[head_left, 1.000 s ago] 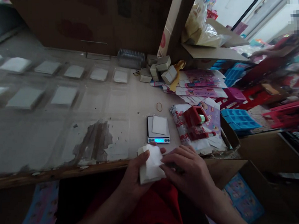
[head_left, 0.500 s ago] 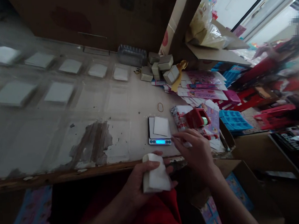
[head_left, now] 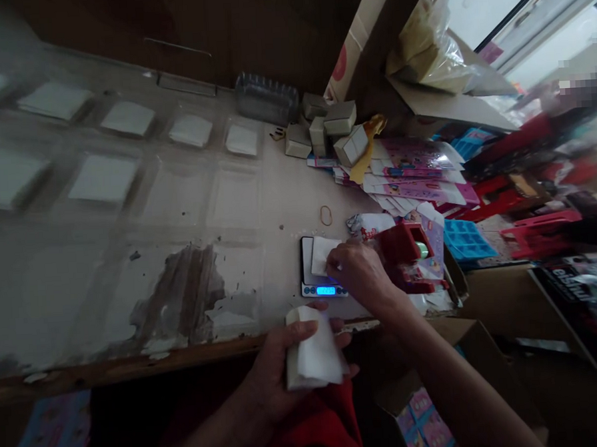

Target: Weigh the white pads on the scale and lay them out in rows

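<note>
My left hand [head_left: 270, 352] is closed around a thick stack of thin white square sheets [head_left: 318, 356], held just off the table's front edge. The top sheets bend up loosely. Over a small digital scale [head_left: 308, 276] with a lit blue display, my right hand [head_left: 358, 274] has its fingers pinched at the right side of a small white stack of square sheets [head_left: 320, 254] lying on the scale's plate. The fingers hide that side of the stack.
Clear trays [head_left: 164, 190] with white stacks in several compartments spread across the left. A red tape dispenser [head_left: 404, 244] stands right of the scale. Behind lie a rubber band [head_left: 325, 215], small pale blocks [head_left: 340, 118], printed sheets [head_left: 415, 164] and a clear plastic bottle [head_left: 266, 97].
My right hand has moved left from beside the scale onto the stack on its plate. The left hand still holds its stack. The view has shifted slightly.
</note>
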The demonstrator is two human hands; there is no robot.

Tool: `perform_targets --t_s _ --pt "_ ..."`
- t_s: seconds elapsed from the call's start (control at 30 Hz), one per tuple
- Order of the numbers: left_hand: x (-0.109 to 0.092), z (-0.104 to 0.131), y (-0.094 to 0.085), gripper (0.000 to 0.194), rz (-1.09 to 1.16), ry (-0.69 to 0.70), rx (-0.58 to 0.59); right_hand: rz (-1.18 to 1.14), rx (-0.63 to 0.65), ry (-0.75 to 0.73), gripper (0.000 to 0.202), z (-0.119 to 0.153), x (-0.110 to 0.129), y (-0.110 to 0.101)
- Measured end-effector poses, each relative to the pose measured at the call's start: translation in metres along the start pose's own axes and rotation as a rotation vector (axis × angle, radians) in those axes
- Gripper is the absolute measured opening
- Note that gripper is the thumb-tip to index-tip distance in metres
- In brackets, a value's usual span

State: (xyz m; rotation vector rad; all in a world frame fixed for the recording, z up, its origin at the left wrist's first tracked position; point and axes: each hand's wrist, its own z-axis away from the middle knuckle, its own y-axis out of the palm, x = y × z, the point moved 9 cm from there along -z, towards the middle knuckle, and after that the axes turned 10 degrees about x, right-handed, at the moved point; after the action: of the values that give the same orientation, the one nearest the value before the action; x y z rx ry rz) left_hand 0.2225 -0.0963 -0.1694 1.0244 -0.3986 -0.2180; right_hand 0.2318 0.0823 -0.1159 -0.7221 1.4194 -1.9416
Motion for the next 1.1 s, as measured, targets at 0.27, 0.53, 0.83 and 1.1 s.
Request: perform_targets --t_s 0.27,0.53,0.83,1.1 --pt "-0.002 -0.001 -0.003 0.046 -0.015 0.112 0.064 -0.823 -0.168 0.132 0.008 0.034 -0.049 0.019" --pt "-0.001 -0.007 0.011 0.039 -0.166 0.171 0.089 -0.746 0.051 -0.169 0.010 0.099 0.032 -0.018" --pt "0.016 -0.004 0.011 0.056 -0.119 0.109 0.211 -0.532 -0.142 -0.045 0.005 0.126 0.026 -0.029" --pt "0.019 -0.003 0.003 0.062 -0.093 0.035 0.232 -0.146 -0.155 0.105 0.014 0.035 -0.014 -0.018"
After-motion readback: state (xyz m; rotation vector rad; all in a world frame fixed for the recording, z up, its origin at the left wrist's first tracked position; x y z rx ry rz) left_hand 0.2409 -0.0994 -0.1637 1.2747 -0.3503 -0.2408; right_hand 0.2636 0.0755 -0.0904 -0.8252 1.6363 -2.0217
